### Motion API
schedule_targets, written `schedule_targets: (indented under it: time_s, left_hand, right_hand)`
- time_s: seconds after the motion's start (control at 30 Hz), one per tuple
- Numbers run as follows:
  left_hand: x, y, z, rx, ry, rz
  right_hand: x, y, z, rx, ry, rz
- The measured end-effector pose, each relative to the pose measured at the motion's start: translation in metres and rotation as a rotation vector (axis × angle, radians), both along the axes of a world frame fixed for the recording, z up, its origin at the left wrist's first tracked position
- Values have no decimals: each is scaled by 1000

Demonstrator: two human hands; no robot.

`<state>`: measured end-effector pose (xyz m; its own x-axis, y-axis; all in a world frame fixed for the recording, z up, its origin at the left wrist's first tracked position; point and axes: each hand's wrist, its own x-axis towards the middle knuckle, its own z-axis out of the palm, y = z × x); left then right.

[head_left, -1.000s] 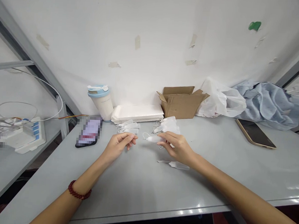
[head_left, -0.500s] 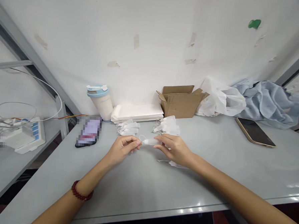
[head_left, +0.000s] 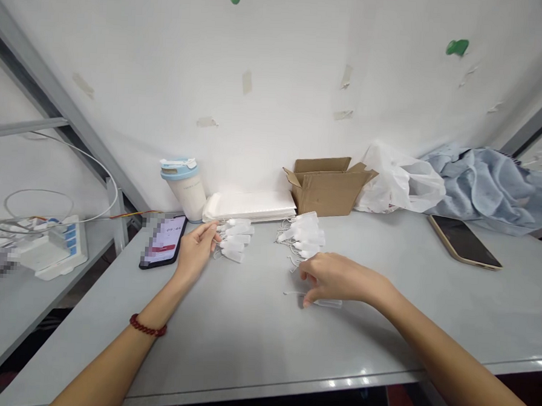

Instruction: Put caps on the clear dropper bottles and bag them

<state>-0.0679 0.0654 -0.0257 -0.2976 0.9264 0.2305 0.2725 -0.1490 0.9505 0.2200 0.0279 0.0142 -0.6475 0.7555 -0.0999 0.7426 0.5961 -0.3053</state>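
Observation:
My left hand (head_left: 197, 247) reaches to a small heap of white tags with string loops (head_left: 235, 239) and its fingertips touch the heap's left edge; the fingers are loosely curled with nothing clearly in them. My right hand (head_left: 335, 278) is lowered palm down over a single white tag (head_left: 327, 303) lying on the grey table (head_left: 254, 341), its fingertips pinching at it. A second heap of white tags (head_left: 303, 236) lies just beyond my right hand.
A phone with a lit screen (head_left: 163, 241) lies left of my left hand. At the back stand a lidded cup (head_left: 184, 186), a stack of white sheets (head_left: 250, 204), an open cardboard box (head_left: 329, 185), a plastic bag (head_left: 399, 180) and blue cloth (head_left: 485, 187). Another phone (head_left: 463, 241) lies right.
Both hands held one tag between them before. My left hand has moved back-left to the left heap, where the tag now seems to lie. My right hand has dropped onto the lone tag.

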Motion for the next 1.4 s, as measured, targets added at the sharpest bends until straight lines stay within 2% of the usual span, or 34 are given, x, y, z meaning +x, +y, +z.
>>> schedule_targets:
  time_s: [0.2,0.3,0.37,0.47,0.57,0.63,0.77,0.97,1.4]
  left_hand:
    - [-1,-5,6,92,-67,124]
    - [7,-16,8,150,55,96]
    - [18,-26,9,160,221,-5]
    - [36,-40,8,58,431,-318]
    - [48,-48,5,-51,439,-540]
    - [52,-49,3,-98,386,-608]
    - [51,-48,2,-147,314,-600]
    - [50,-49,6,-164,300,-628]
    - [52,-50,5,-197,236,-671]
  right_hand:
    - [-1,-4,-4,21,-94,70]
    - [-2,-5,-4,67,-35,116]
    - [-4,-4,-3,115,75,114]
    - [-7,-1,-2,180,265,62]
    - [-12,1,-7,230,362,40]
    - [-15,1,-12,246,389,67]
    - [-22,0,-20,200,443,119]
    - [-26,1,-27,213,497,100]
    - [-26,6,-40,309,391,65]
